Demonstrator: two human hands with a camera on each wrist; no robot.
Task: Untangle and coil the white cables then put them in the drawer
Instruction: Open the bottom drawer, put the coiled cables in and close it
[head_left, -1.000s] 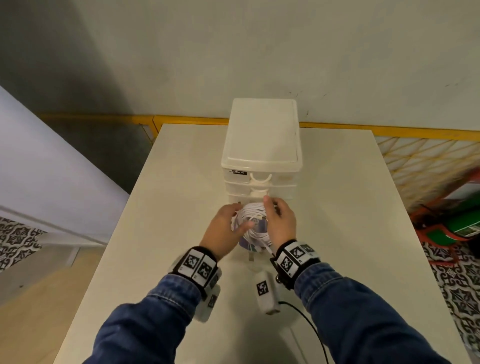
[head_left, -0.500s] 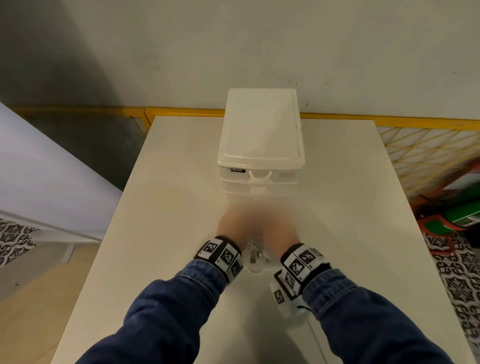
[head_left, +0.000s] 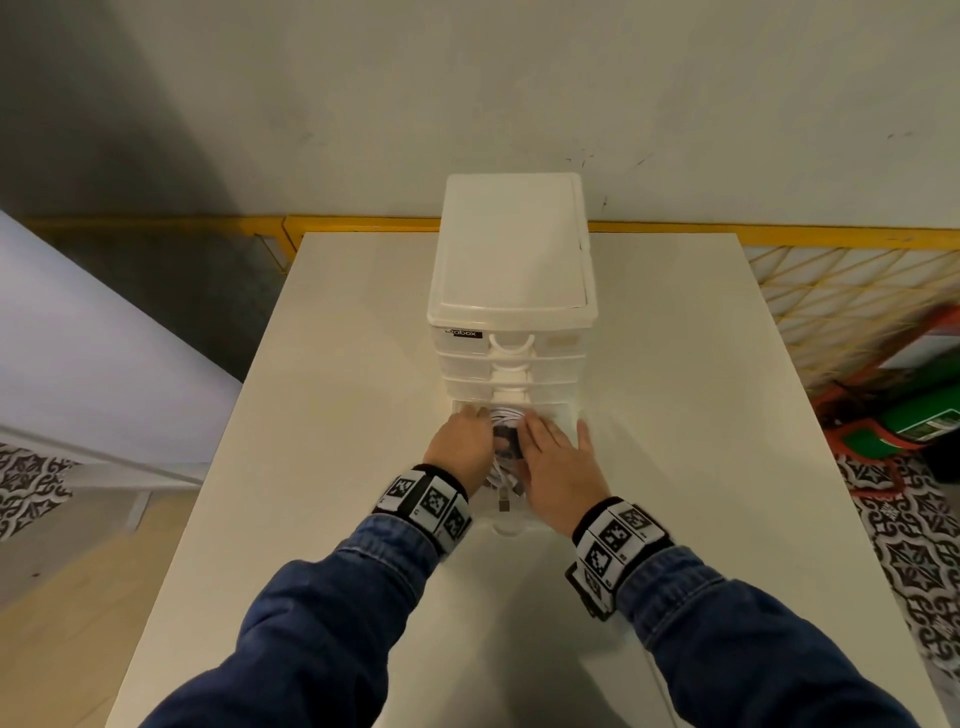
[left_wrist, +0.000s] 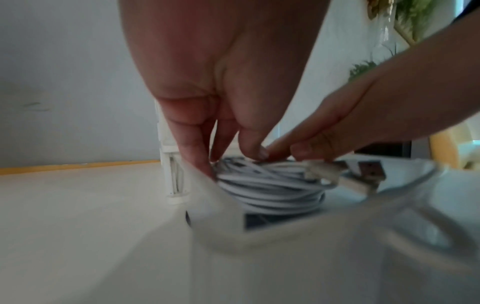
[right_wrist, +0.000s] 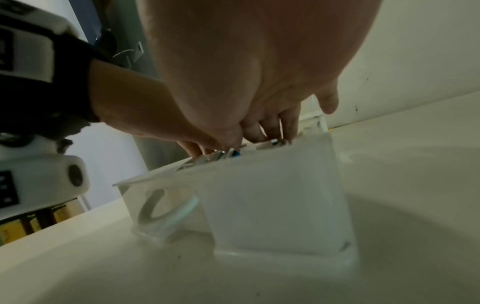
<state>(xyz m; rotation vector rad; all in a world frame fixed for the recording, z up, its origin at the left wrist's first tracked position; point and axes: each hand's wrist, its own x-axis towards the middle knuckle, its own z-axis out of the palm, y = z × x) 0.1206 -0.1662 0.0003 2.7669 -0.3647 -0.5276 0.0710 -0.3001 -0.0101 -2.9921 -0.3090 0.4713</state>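
Note:
A coil of white cable (head_left: 506, 415) (left_wrist: 272, 189) lies inside the pulled-out bottom drawer (head_left: 566, 415) (right_wrist: 272, 195) of a translucent drawer unit (head_left: 511, 260). My left hand (head_left: 465, 441) (left_wrist: 228, 162) pinches the coil's left rim, fingers down its outer side and thumb on top. My right hand (head_left: 558, 467) (left_wrist: 337, 123) lies flat with straight fingers on the coil's right side. USB plugs (head_left: 503, 503) (left_wrist: 369, 170) stick out at the near end of the coil. Much of the coil is hidden under both hands in the head view.
The drawer unit stands mid-table against the back wall, its upper drawers closed. The drawer's loop handle (head_left: 509, 527) (right_wrist: 155, 207) points toward me. The white table (head_left: 337, 519) ends at a yellow railing (head_left: 363, 224) behind and drops off on both sides.
Both hands carried the coil forward from above the table and lowered it into the open bottom drawer. The right hand flattened on top of it.

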